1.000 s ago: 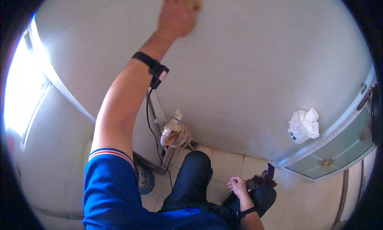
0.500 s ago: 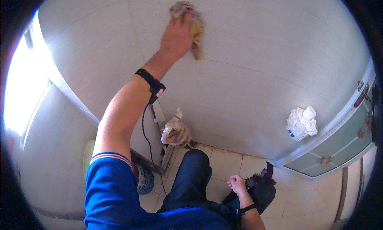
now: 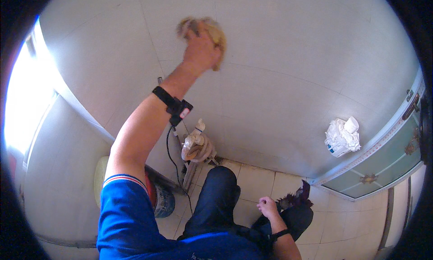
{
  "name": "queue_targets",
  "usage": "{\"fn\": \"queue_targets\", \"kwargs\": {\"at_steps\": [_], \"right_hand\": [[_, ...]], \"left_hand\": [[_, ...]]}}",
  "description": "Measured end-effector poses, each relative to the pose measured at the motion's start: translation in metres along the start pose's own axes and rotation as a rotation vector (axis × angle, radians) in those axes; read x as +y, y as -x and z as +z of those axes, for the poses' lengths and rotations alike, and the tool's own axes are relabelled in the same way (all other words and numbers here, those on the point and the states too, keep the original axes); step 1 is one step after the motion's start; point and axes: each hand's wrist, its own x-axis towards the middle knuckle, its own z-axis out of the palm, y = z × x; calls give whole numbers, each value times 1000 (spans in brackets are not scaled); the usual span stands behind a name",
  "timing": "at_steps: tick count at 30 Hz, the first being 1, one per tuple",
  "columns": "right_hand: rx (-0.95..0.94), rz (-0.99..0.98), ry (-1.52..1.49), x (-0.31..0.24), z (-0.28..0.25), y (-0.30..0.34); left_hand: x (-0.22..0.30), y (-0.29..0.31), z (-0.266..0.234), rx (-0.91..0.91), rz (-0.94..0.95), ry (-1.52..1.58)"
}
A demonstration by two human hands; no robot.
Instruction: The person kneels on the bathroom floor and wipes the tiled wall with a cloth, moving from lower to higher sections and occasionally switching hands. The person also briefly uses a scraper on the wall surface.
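Note:
My left hand [image 3: 201, 51] is raised high against the pale tiled wall [image 3: 288, 66], shut on a tan, frayed rag [image 3: 215, 30] that it presses to the tiles. A black band with a small device [image 3: 173, 107] sits on that wrist, and a thin cable hangs from it. My right hand [image 3: 268, 208] is low, resting by my dark trouser knee with the fingers curled in and nothing visible in them. A dark, ragged thing [image 3: 295, 199] lies right beside it on the floor.
A crumpled white plastic bag [image 3: 342, 136] hangs on the wall at the right, beside a green glass door with a metal frame [image 3: 383, 163]. A wrapped pipe [image 3: 196, 147] stands at the wall's foot, a round container [image 3: 163, 201] beside my leg. A bright window [image 3: 25, 102] is at the left.
My left hand has slid down the wall with the rag. The right hand has stayed by my knee.

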Motion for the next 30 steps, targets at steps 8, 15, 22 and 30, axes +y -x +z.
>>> {"fn": "queue_targets", "kwargs": {"at_steps": [8, 15, 22, 30], "right_hand": [[38, -67, 98, 18, 6, -7], [42, -152, 227, 34, 5, -8], [50, -145, 228, 43, 14, -17], [36, -41, 269, 13, 2, -3]], "left_hand": [[-34, 14, 8, -138, 24, -240], [-135, 14, 29, -232, -396, 107], [2, 31, 23, -360, -280, 333], [73, 27, -2, -22, 215, -176]]}}
